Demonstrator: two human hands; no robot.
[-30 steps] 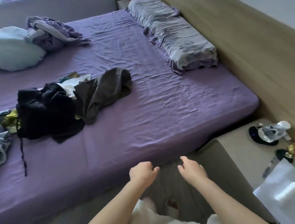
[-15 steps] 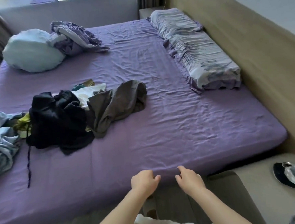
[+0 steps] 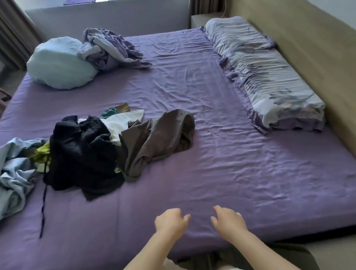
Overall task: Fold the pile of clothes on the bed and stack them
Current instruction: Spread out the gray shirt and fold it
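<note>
Currently both hands hold nothing: left hand (image 3: 171, 222) and right hand (image 3: 227, 219) hover with fingers loosely curled over the bed (image 3: 225, 173) edge at 6 o'clock. Clothes (image 3: 104, 146) lie heaped, unfolded, at 9 o'clock, well apart from the hands. Bare sheet at centre probably serves as folding area.

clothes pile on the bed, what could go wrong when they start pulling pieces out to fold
The black garment and grey garment overlap a white piece, so lifting one may drag the others. A dark drawstring trails toward the bed edge and could snag. Both the left hand and right hand hold nothing.
</note>
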